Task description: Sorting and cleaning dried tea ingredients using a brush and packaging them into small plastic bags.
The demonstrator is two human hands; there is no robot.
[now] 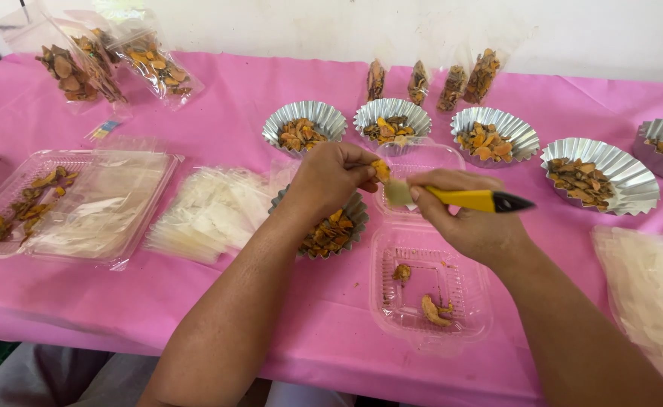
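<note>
The left hand pinches an orange piece. The right hand is closed around a yellow brush touching it, above a clear box.

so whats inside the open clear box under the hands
The clear box holds a few orange-brown dried pieces in its near half. Its far half sits behind the right hand, so most of it is hidden.
</note>
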